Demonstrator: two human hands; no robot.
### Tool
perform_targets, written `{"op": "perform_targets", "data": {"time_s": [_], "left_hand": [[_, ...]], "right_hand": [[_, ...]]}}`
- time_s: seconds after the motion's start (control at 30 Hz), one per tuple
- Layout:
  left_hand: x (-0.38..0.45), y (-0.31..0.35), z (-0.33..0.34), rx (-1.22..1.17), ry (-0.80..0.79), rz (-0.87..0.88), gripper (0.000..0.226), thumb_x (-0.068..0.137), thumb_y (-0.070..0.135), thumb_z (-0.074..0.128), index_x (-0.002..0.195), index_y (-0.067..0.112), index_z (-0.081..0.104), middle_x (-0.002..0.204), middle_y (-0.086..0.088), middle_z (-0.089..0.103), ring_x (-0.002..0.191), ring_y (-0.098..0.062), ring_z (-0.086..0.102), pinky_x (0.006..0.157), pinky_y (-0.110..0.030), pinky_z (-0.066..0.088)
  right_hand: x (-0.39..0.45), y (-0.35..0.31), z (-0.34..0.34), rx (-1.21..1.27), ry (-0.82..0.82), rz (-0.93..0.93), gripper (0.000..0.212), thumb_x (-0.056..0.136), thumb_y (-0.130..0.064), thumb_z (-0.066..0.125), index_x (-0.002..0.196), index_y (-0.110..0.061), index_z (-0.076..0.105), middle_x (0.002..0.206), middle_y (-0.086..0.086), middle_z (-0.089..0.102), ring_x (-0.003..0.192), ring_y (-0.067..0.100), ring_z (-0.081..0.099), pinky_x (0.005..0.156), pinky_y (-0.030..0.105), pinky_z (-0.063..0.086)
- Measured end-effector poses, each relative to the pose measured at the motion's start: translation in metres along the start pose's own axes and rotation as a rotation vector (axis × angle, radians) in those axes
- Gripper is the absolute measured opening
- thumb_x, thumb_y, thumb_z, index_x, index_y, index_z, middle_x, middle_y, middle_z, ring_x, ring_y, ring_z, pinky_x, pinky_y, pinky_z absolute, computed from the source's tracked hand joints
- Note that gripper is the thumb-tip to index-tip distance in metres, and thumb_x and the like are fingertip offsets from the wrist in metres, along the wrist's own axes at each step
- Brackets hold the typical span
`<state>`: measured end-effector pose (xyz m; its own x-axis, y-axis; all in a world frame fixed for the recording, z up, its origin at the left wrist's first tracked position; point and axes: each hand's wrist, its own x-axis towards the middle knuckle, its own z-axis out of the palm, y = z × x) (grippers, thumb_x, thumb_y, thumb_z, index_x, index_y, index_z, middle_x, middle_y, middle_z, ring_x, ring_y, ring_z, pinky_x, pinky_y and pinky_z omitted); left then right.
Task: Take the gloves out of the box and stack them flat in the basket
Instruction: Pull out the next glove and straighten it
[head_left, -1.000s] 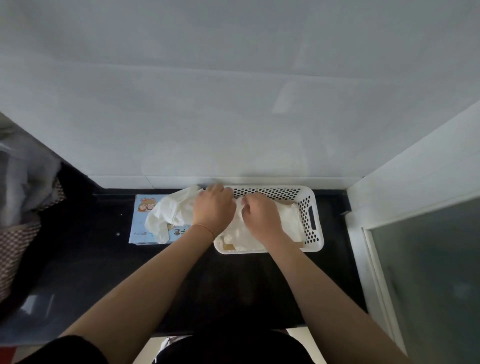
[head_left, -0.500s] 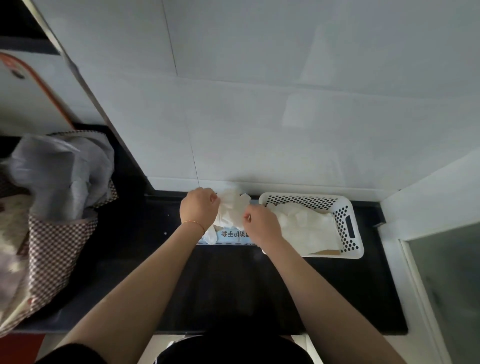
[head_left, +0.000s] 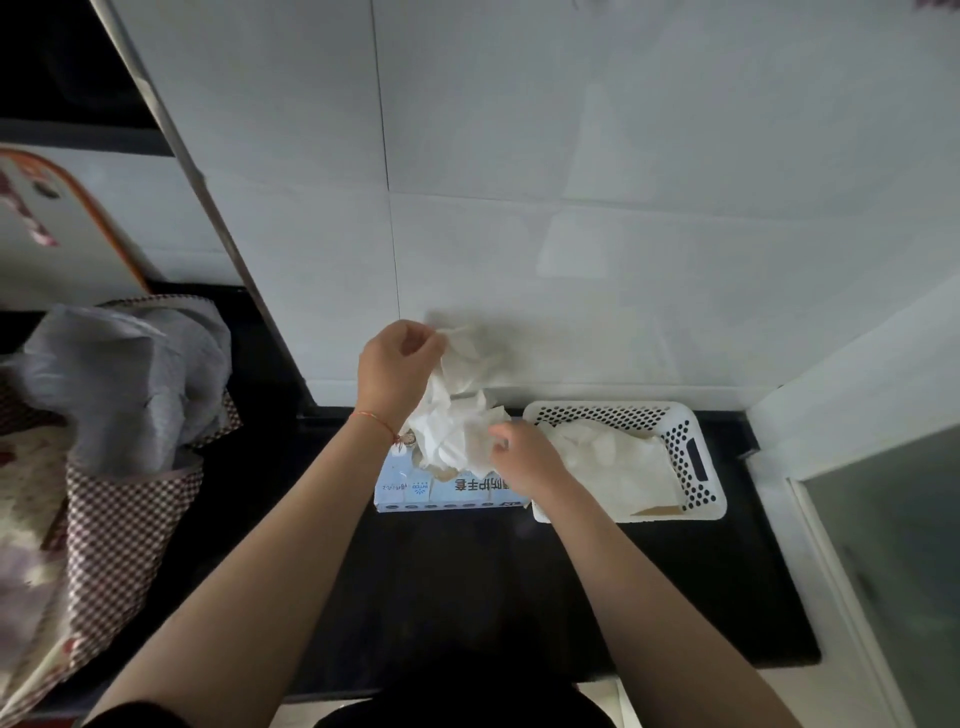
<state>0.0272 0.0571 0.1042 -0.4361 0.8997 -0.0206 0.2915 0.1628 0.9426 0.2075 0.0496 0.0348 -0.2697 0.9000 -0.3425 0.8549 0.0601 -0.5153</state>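
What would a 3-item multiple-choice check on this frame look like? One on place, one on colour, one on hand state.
1. Where is the basket relative to the glove box?
A. To its right
B. To its left
C. Stacked on it

2. What colour is the basket?
A. Blue
B. White
C. Red

3. What is the left hand doing?
A. Resting flat on the counter
B. Hanging idle
C. Holding a crumpled glove up above the box

Answers: 1 A, its left wall sits beside the box's right end. 2 B, white perforated plastic. 3 C, its grip pinches the glove's top while the right hand holds the lower part.
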Motion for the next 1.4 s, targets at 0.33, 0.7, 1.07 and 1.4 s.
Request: {"op": "perform_targets", "data": {"time_s": [0.33,0.7,1.07,1.4], "left_hand": [[-0.008,0.024,-0.008,-0.329,-0.239,-0.052,0.010,0.090,0.010,0.056,0.082,0.006,0.061,0.079,-0.006,0.058,0.075,-0.018,0.055,0.077,-0.033,0.050],[-0.009,0.008,-0.009,0.040,-0.191,-0.159,0.015,0.089,0.013,0.053,0.089,0.008,0.068,0.077,0.001,0.065,0.065,-0.011,0.055,0.056,-0.018,0.043],[-0.023,0.019,0.002,-0.052,-0.468,-0.095,0.011,0.089,0.010,0.061,0.078,0.008,0.060,0.075,-0.002,0.064,0.060,-0.010,0.062,0.072,-0.033,0.053],[-0.019,0.013,0.002,-0.382,-0.370,-0.187,0.017,0.093,0.008,0.056,0.077,0.012,0.053,0.073,-0.002,0.063,0.064,-0.023,0.061,0.067,-0.033,0.051]], "right_hand": [[-0.018,-0.041,-0.066,0.701,0.229,-0.072,0.046,0.089,-0.049,0.066,0.130,-0.033,0.054,0.135,-0.015,0.052,0.121,0.001,0.049,0.091,0.017,0.041],[-0.034,-0.038,-0.084,0.866,0.341,0.004,0.009,0.081,-0.008,0.070,0.080,-0.017,0.067,0.072,-0.004,0.067,0.069,0.010,0.061,0.070,0.023,0.048],[-0.036,-0.025,-0.083,0.573,0.088,0.020,0.041,0.077,-0.044,0.080,0.111,-0.025,0.066,0.109,-0.006,0.067,0.100,0.010,0.065,0.089,0.030,0.053],[-0.038,-0.015,-0.063,0.626,0.035,0.079,0.013,0.083,-0.025,0.077,0.093,-0.018,0.071,0.089,-0.003,0.069,0.081,0.011,0.064,0.074,0.022,0.048]]}}
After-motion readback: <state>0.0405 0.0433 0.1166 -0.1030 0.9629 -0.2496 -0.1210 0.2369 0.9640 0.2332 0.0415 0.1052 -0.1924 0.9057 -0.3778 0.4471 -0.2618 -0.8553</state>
